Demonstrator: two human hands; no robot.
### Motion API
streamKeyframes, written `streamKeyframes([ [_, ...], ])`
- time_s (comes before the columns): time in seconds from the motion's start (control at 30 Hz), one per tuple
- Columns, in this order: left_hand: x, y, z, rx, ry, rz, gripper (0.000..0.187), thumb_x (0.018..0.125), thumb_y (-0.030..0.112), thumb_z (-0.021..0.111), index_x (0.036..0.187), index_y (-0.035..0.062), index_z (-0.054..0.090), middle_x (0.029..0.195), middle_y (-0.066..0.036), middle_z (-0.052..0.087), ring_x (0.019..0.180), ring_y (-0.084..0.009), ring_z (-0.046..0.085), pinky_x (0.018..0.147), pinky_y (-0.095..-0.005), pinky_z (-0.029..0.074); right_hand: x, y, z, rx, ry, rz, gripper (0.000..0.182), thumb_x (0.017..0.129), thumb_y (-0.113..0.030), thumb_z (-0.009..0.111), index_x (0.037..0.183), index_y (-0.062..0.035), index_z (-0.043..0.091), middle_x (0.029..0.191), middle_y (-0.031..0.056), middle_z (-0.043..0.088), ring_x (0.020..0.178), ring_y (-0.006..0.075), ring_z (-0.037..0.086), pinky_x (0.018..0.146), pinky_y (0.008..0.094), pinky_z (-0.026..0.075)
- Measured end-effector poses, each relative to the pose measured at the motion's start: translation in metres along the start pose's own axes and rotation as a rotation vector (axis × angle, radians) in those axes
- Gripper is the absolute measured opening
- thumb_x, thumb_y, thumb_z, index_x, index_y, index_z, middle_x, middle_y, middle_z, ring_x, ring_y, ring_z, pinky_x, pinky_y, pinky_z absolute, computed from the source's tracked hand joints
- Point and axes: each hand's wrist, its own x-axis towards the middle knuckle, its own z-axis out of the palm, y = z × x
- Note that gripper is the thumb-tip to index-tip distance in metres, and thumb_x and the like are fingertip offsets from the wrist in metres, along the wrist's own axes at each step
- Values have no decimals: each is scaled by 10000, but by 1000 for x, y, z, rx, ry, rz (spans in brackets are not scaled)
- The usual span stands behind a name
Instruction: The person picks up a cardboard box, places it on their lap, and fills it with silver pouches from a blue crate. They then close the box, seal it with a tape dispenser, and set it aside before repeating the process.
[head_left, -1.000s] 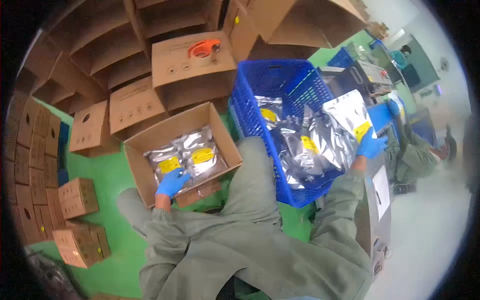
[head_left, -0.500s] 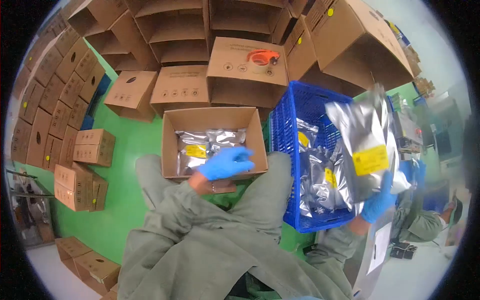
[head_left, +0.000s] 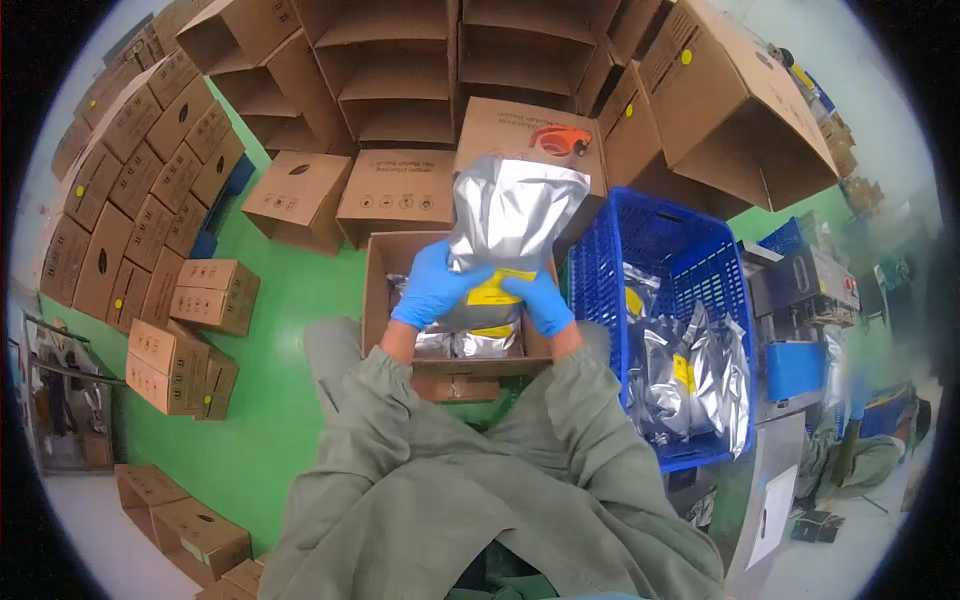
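Both my hands, in blue gloves, grip a silver foil pouch (head_left: pixel 518 212) with a yellow label, held above an open cardboard box (head_left: pixel 385 262) between my knees. My left hand (head_left: pixel 438 284) is closed on the pouch's lower left side. On its lower right side, my right hand (head_left: pixel 542 302) has its fingers closed, the thumb over the label. Inside the box lie other silver pouches (head_left: pixel 485 345), one showing a yellow label; the held pouch and my hands hide part of them. To the right, a blue plastic crate (head_left: pixel 625 330) contains several similar pouches (head_left: pixel 665 385).
An orange tape dispenser (head_left: pixel 560 140) rests on a carton behind the box. Open cartons (head_left: pixel 395 65) are stacked at the back, closed ones (head_left: pixel 130 200) at the left. A metal bench (head_left: pixel 765 470) and another person (head_left: pixel 865 455) are at the right.
The foil pouch has moved left from over the crate to above the cardboard box, carried by my right hand. My left hand has risen from the box and taken hold of it too.
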Motion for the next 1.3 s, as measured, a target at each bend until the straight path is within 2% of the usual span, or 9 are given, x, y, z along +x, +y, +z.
streamKeyframes([
  [0.17,15,-48,-22,-657,154,-289,362,865,342,685,975,0,645,829,-28,643,699,-127,569,654,-284,482,8,-15,54,-686,264,-166,306,782,-129,761,1030,29,674,907,60,695,775,117,639,676,279,523],
  [0.3,-6,-22,-28,59,273,-63,394,914,363,619,826,-20,647,704,-32,599,643,-97,500,598,-316,437,18,-16,54,-375,188,-44,281,802,-144,758,1007,20,658,870,33,673,756,104,617,695,261,514],
  [0.63,-24,-38,-52,114,450,104,351,880,269,663,1050,-25,573,813,-143,664,701,-178,632,635,-322,493,4,45,98,-716,631,-508,350,890,-271,646,1041,36,572,935,213,658,815,265,643,768,355,501],
  [0.7,-42,-80,-56,858,410,-339,323,906,221,583,1128,-9,538,878,-207,671,786,-306,678,687,-410,521,5,128,45,-1158,303,188,416,888,-359,607,1046,25,586,1005,268,637,894,367,641,824,420,490],
  [0.8,-64,-138,-52,1258,152,-282,351,893,219,525,1176,11,521,950,-246,664,885,-388,654,752,-493,515,-15,100,48,-1329,-111,323,429,899,-349,586,1108,26,592,1046,245,633,964,369,630,834,429,479],
  [0.93,-67,-149,-60,1146,-231,-414,384,852,231,515,1178,27,537,994,-239,663,922,-396,648,789,-498,517,-68,7,23,-1186,464,-507,450,844,-227,622,1246,-36,560,1154,194,624,1053,319,610,915,397,468],
  [1.03,-64,-143,-60,1210,-327,-479,457,821,273,534,1215,42,541,995,-247,657,924,-406,640,810,-501,502,-150,-89,-70,-1462,985,-505,591,822,-211,699,1332,-12,478,1252,190,552,1179,314,518,999,389,415],
  [1.17,-64,-135,-61,1163,-382,-489,505,810,365,590,1190,35,548,1071,-216,652,991,-381,630,846,-480,505,-275,-141,-164,-2055,1684,766,904,669,-581,734,1387,-110,452,1191,197,599,1130,350,562,963,432,445],
  [1.3,-60,-137,-59,1169,-461,-516,600,791,448,625,1225,39,559,1140,-215,631,1042,-367,613,875,-464,496,-326,-128,-221,-1736,1409,549,781,713,-581,685,1299,-87,538,1052,224,661,1000,388,625,880,447,489],
])
